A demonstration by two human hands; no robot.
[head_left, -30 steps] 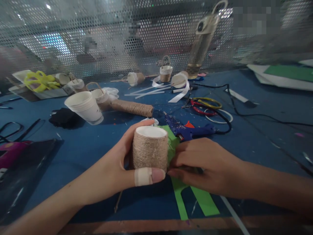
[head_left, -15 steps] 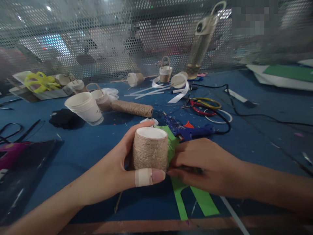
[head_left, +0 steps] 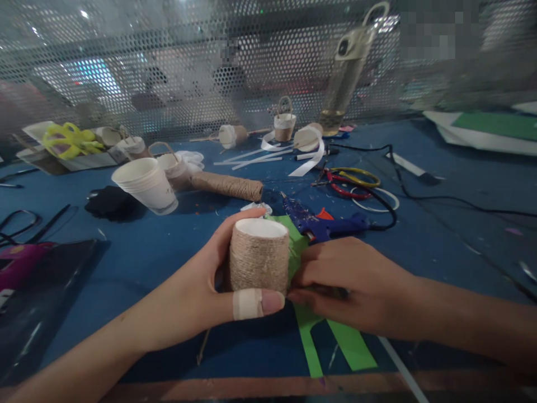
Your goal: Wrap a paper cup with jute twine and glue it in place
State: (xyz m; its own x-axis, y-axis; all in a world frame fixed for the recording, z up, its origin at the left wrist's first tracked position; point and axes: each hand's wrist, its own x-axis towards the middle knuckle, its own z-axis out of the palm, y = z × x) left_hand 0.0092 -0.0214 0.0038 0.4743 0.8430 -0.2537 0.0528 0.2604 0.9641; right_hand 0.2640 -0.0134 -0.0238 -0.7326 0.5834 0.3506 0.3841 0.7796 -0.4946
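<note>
A small paper cup point(head_left: 259, 260), wound in brown jute twine and white inside, stands upright between my hands. My left hand point(head_left: 201, 285) is wrapped round it from the left, its taped thumb across the lower front. My right hand point(head_left: 348, 280) has its fingers bent and closed, with the fingertips at the cup's lower right edge; whether they also pinch a bit of twine is hidden. Green paper with cut strips point(head_left: 350, 344) lies beneath the right hand. Just behind that hand rests a blue hot glue gun point(head_left: 335, 225).
Stacked paper cups point(head_left: 145, 184) and a roll of twine point(head_left: 229, 186) lie behind my left hand. Farther back are small twine baskets point(head_left: 284, 127), white glue sticks point(head_left: 255, 158), a tall bottle point(head_left: 342, 84) and yellow scissors point(head_left: 71, 140). A black cable point(head_left: 440, 197) crosses the right side.
Almost nothing differs. The cup and both hands keep the same grip and place, apart from a tiny shift of the whole picture.
</note>
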